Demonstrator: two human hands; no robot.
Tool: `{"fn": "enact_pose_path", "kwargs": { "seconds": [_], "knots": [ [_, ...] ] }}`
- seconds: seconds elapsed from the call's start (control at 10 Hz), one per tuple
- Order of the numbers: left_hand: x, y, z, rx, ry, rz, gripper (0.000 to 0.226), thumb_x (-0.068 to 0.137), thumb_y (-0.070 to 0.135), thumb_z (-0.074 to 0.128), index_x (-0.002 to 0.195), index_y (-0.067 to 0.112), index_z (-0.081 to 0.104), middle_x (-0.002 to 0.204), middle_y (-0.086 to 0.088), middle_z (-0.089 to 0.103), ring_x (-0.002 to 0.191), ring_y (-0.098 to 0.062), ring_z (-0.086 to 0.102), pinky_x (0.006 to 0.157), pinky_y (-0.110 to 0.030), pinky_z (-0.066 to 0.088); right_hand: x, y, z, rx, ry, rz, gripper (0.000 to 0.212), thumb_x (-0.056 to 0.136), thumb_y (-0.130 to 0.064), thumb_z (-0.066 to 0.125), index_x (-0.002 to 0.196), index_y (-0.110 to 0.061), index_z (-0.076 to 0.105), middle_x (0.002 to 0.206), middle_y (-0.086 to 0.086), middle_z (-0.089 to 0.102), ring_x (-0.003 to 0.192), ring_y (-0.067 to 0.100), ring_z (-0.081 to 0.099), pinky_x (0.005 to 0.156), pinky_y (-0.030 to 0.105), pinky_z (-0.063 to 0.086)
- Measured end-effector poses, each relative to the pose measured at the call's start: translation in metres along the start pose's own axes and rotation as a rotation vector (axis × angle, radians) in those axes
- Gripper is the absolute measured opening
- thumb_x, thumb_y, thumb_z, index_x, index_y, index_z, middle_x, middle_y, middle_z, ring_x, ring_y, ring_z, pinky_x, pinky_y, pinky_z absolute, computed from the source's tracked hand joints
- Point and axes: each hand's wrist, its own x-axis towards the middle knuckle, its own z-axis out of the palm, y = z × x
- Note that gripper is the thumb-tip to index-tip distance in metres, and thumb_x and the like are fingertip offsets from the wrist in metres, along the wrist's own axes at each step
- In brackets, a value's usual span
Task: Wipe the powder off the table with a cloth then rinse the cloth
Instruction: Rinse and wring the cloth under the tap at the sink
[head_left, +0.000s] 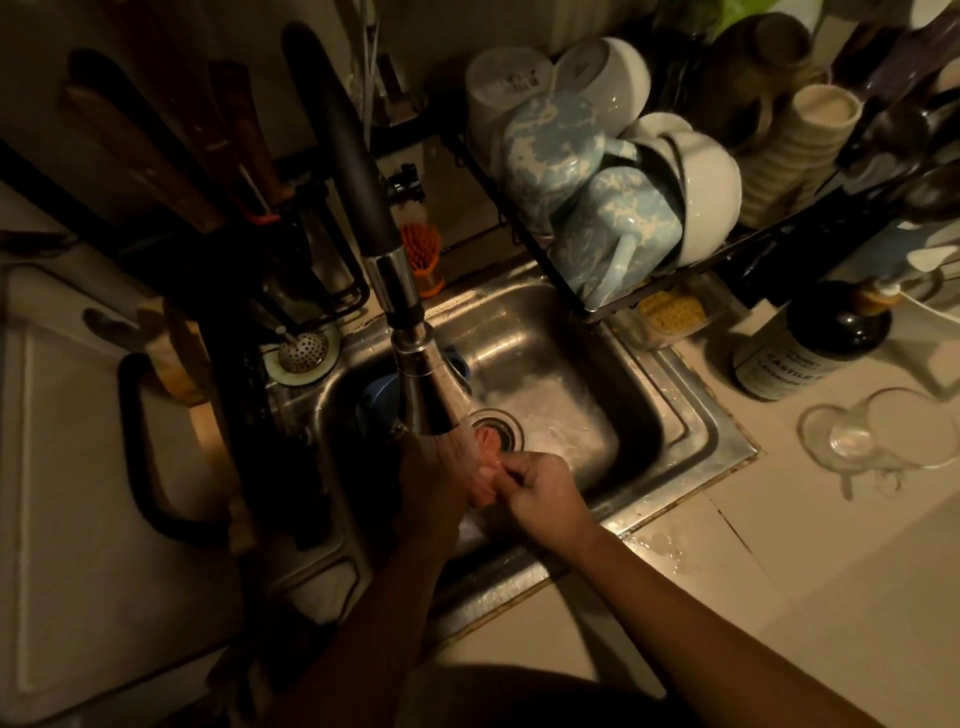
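Here the right hand (540, 493) pinches a pinkish cloth (485, 467) with curled fingers, and the left hand (434, 493) grips its other side. The cloth is under water from the faucet head (426, 384), above the drain (506, 423), near the sink's (597, 374) front edge. A dish rack (675, 280) overhangs the back right corner.

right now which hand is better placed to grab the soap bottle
Right, probably: the right hand, pinching the cloth, is nearer the soap bottle right of the sink; the left hand would cross it.
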Motion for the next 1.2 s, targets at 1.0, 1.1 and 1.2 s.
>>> {"fn": "enact_pose_path", "kwargs": {
  "seconds": [1.0,1.1,1.2],
  "knots": [
    [-0.012,0.02,0.006,-0.091,0.019,0.071,0.02,0.091,0.013,0.059,0.098,-0.004,0.065,0.1,-0.026,0.069,0.087,-0.038,0.068,0.082,-0.06,0.056,0.012,-0.017,-0.016,0.226,0.101,0.03,0.039,0.096,-0.013,0.062,0.059,-0.025,0.067,0.056,-0.007,0.061,0.058,0.003,0.054,0.06,0.03,0.047],
    [0.0,0.026,-0.003,-0.244,0.125,-0.016,0.037,0.093,0.028,0.05,0.101,-0.005,0.065,0.101,-0.029,0.067,0.091,-0.045,0.066,0.082,-0.057,0.054,0.012,-0.021,-0.017,0.478,-0.06,0.06,0.013,0.095,-0.023,0.065,0.102,-0.025,0.076,0.099,0.003,0.075,0.096,0.022,0.07,0.092,0.042,0.054],
    [-0.003,0.034,-0.01,-0.259,0.069,-0.096,0.034,0.1,0.021,0.041,0.105,-0.005,0.062,0.102,-0.032,0.062,0.082,-0.039,0.066,0.073,-0.042,0.054,0.005,-0.021,-0.018,0.564,-0.149,0.084,0.058,0.083,-0.017,0.08,0.135,-0.025,0.058,0.128,0.006,0.064,0.118,0.022,0.064,0.104,0.04,0.05]
  ]
}}
